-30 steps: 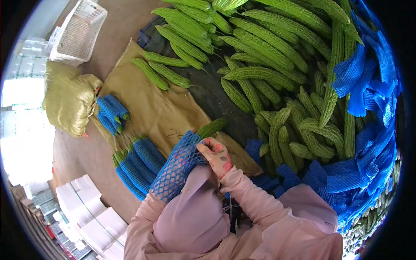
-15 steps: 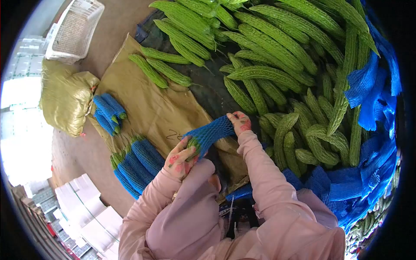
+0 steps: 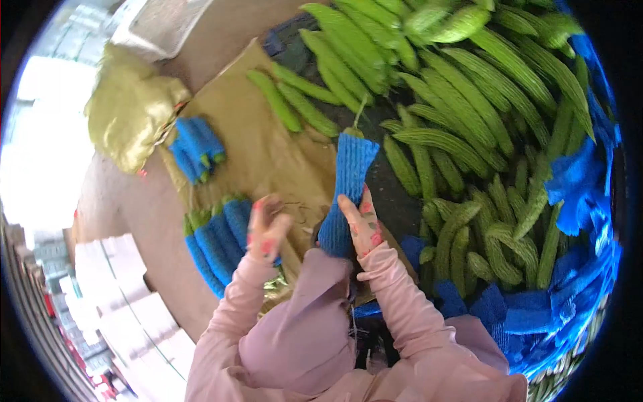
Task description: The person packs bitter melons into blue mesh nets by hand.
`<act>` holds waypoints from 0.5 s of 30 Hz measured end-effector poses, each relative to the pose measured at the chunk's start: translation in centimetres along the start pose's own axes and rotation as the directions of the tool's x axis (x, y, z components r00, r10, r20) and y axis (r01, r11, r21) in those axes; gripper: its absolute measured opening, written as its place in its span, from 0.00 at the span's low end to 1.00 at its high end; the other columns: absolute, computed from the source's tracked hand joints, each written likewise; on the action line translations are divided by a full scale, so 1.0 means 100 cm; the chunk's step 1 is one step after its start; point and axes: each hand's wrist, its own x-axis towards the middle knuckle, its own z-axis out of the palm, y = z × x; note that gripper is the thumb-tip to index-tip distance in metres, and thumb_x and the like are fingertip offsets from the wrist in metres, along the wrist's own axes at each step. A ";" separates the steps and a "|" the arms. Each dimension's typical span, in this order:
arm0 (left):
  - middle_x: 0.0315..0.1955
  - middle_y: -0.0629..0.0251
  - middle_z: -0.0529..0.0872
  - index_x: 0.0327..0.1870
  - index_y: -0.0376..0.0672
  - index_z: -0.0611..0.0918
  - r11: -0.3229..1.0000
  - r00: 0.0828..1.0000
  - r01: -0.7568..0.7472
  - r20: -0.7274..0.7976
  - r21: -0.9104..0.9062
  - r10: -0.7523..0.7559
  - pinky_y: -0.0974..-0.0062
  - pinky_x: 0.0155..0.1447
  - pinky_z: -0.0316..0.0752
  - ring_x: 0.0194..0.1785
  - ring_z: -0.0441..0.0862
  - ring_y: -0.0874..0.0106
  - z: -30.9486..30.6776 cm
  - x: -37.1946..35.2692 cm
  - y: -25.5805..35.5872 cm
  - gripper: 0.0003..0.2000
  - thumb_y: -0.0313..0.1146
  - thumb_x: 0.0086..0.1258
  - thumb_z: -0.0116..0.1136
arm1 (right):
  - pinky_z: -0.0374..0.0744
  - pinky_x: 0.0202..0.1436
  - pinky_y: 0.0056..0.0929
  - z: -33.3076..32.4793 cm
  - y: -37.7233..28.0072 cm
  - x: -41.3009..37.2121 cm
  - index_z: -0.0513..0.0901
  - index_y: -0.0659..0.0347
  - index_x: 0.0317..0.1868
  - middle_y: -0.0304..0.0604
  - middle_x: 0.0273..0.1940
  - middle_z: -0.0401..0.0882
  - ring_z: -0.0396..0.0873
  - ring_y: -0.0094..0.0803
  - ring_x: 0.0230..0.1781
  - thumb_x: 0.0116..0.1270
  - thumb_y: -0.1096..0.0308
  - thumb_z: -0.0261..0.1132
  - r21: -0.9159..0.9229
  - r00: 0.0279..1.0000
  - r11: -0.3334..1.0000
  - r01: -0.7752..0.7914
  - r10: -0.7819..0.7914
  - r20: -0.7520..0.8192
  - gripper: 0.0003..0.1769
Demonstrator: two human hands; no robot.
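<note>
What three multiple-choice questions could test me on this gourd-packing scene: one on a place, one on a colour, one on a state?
1. Where does the yellow sack lie?
A. beside the brown sheet's left edge
B. on a chair
C. on a shelf
2. What colour are the person's sleeves?
A. black
B. pink
C. green
3. The gourd in the right hand is
A. bare
B. halved
C. sleeved in blue net
Answers: 1 A, it lies left of the sheet; 2 B, both arms show pink; 3 C, netting covers its length.
</note>
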 end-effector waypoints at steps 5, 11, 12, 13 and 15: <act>0.60 0.58 0.73 0.74 0.40 0.53 0.957 0.980 0.170 0.146 -0.234 -0.139 0.69 0.66 0.66 0.62 0.71 0.68 0.017 0.001 -0.019 0.46 0.33 0.57 0.70 | 0.75 0.46 0.24 0.017 0.036 0.009 0.60 0.60 0.71 0.43 0.58 0.71 0.73 0.27 0.45 0.70 0.51 0.57 -0.402 0.948 0.884 0.238 -0.121 0.296 0.35; 0.61 0.53 0.74 0.74 0.37 0.51 0.918 0.907 0.344 -0.186 -0.195 -0.379 0.62 0.68 0.64 0.62 0.73 0.63 -0.070 0.081 -0.065 0.47 0.43 0.60 0.68 | 0.73 0.56 0.29 -0.045 0.031 -0.020 0.69 0.63 0.65 0.46 0.56 0.73 0.75 0.33 0.51 0.69 0.59 0.59 -0.544 0.985 0.837 0.062 0.037 0.170 0.28; 0.63 0.62 0.74 0.75 0.50 0.49 0.874 0.857 0.409 -0.220 -0.261 -0.466 0.58 0.71 0.51 0.68 0.64 0.66 -0.075 0.098 -0.038 0.42 0.47 0.64 0.61 | 0.73 0.56 0.29 -0.058 0.031 -0.026 0.69 0.63 0.65 0.46 0.56 0.73 0.75 0.33 0.51 0.69 0.59 0.59 -0.546 0.986 0.836 0.060 0.037 0.164 0.28; 0.65 0.71 0.73 0.76 0.64 0.47 0.820 0.796 0.469 -0.245 -0.328 -0.553 0.54 0.74 0.38 0.75 0.55 0.68 -0.078 0.120 -0.009 0.38 0.51 0.69 0.53 | 0.74 0.56 0.30 -0.069 0.031 -0.033 0.69 0.63 0.65 0.46 0.55 0.74 0.75 0.34 0.51 0.68 0.59 0.60 -0.600 0.991 0.799 0.022 0.062 0.120 0.28; 0.69 0.67 0.67 0.75 0.67 0.50 0.868 0.807 0.376 -0.346 -0.324 -0.479 0.52 0.74 0.41 0.75 0.54 0.66 -0.102 0.168 -0.009 0.37 0.51 0.68 0.55 | 0.74 0.55 0.30 -0.089 0.032 -0.048 0.70 0.63 0.64 0.47 0.54 0.74 0.76 0.35 0.51 0.67 0.59 0.61 -0.655 0.994 0.755 -0.022 0.089 0.070 0.28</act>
